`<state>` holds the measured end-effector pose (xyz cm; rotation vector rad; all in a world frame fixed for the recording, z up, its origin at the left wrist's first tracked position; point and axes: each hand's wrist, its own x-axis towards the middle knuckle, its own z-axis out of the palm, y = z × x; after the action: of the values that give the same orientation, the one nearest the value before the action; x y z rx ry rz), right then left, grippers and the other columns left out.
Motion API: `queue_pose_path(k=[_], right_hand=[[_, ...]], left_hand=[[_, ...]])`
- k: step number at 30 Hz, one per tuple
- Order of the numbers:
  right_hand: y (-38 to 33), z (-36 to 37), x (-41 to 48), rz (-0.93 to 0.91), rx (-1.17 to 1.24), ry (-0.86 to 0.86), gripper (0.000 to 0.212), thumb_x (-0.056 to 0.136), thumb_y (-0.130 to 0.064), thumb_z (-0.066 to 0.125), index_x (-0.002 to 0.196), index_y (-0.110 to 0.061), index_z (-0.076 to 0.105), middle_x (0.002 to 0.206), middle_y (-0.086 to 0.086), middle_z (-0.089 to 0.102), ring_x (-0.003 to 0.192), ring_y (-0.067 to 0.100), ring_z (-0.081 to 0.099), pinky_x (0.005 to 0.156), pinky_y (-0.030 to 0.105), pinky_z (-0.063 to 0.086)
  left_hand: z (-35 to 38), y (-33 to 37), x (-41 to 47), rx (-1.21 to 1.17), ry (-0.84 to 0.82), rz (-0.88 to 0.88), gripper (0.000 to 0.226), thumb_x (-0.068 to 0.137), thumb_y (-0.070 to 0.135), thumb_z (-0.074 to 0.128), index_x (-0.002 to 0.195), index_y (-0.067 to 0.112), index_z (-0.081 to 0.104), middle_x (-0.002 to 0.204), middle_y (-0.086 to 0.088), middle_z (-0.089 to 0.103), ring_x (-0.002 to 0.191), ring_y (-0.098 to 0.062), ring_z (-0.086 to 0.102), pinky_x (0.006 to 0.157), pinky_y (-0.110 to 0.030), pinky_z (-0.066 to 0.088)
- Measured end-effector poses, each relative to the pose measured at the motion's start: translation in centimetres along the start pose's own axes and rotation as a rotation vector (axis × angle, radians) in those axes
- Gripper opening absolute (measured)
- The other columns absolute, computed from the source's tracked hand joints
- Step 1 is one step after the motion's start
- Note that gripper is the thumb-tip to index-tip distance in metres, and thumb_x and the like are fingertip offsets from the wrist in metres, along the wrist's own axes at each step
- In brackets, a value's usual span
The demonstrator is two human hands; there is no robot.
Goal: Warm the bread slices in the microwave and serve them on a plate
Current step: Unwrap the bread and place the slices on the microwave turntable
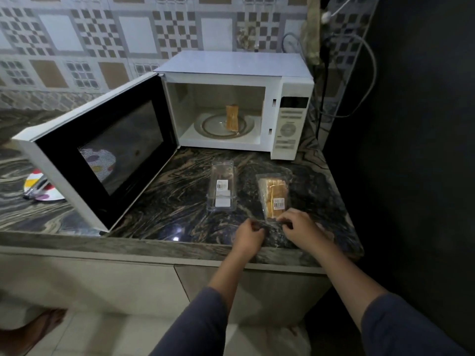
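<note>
Microwave (231, 104) w/ door (100, 152) swung wide; I see bread slices (232, 117) upright on its glass plate (223, 125). Bread bag (274, 196) lies near counter (164, 201) edge. Left hand (248, 236) & right hand (302, 224) both pinch its near end, fingers curled. I'd reseal w/o crushing slices.

A home kitchen: a white microwave (236, 104) stands open on a dark marble counter (180, 201) against a patterned tile wall (102, 34), cabinets (102, 281) below.
</note>
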<state>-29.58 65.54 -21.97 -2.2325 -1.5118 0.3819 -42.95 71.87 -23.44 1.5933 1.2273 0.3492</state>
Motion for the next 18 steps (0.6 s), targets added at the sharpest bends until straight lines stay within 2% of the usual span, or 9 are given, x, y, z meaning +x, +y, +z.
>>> queue_pose_path(k=[3, 7, 9, 12, 16, 18], right_hand=[[-0.1, 0.5, 0.2, -0.027, 0.032, 0.000, 0.016, 0.087, -0.007, 0.057, 0.093, -0.015, 0.070, 0.099, -0.004, 0.060, 0.094, 0.013, 0.059, 0.081, 0.022, 0.046], [-0.1, 0.9, 0.3, 0.015, 0.106, 0.024, 0.015, 0.086, -0.009, 0.060, 0.085, -0.018, 0.072, 0.089, -0.011, 0.054, 0.089, 0.010, 0.056, 0.079, 0.021, 0.043], [-0.1, 0.7, 0.4, 0.059, 0.148, 0.022, 0.016, 0.085, -0.010, 0.061, 0.080, -0.020, 0.072, 0.089, -0.009, 0.059, 0.086, 0.009, 0.056, 0.080, 0.025, 0.046], [-0.2, 0.3, 0.7, 0.105, 0.163, 0.003, 0.017, 0.085, -0.010, 0.062, 0.076, -0.022, 0.071, 0.095, -0.003, 0.066, 0.088, 0.011, 0.058, 0.083, 0.030, 0.049], [-0.5, 0.1, 1.0, 0.140, 0.172, -0.028, 0.021, 0.087, -0.009, 0.060, 0.074, -0.023, 0.068, 0.098, -0.001, 0.067, 0.086, 0.010, 0.056, 0.080, 0.026, 0.046], [-0.6, -0.1, 1.2, 0.157, 0.195, -0.056, 0.020, 0.088, -0.008, 0.059, 0.075, -0.021, 0.069, 0.099, 0.001, 0.068, 0.086, 0.010, 0.055, 0.080, 0.024, 0.043]], left_hand=[[1.0, 0.6, 1.1, -0.199, -0.027, -0.081, 0.040, 0.086, 0.011, 0.060, 0.124, 0.002, 0.050, 0.110, -0.013, 0.063, 0.092, -0.022, 0.059, 0.078, -0.032, 0.047], [1.8, 0.4, 1.7, -0.491, -0.006, -0.162, 0.031, 0.086, -0.007, 0.056, 0.117, -0.006, 0.053, 0.079, -0.008, 0.061, 0.080, -0.019, 0.059, 0.080, -0.029, 0.050], [1.9, 0.4, 1.5, -0.621, -0.020, -0.188, 0.027, 0.088, -0.012, 0.050, 0.115, -0.009, 0.052, 0.079, -0.010, 0.060, 0.074, -0.016, 0.059, 0.072, -0.023, 0.051], [2.0, 0.6, 1.4, -0.734, -0.017, -0.211, 0.026, 0.087, -0.014, 0.049, 0.112, -0.012, 0.054, 0.093, -0.021, 0.063, 0.073, -0.016, 0.061, 0.060, -0.015, 0.053], [1.8, 0.9, 1.4, -0.909, 0.019, -0.264, 0.020, 0.085, -0.017, 0.049, 0.100, -0.006, 0.056, 0.083, -0.020, 0.060, 0.073, -0.022, 0.060, 0.066, -0.021, 0.054], [1.9, 0.9, 1.5, -0.951, 0.036, -0.276, 0.019, 0.084, -0.016, 0.052, 0.100, -0.009, 0.058, 0.085, -0.021, 0.061, 0.074, -0.024, 0.061, 0.067, -0.022, 0.054]])
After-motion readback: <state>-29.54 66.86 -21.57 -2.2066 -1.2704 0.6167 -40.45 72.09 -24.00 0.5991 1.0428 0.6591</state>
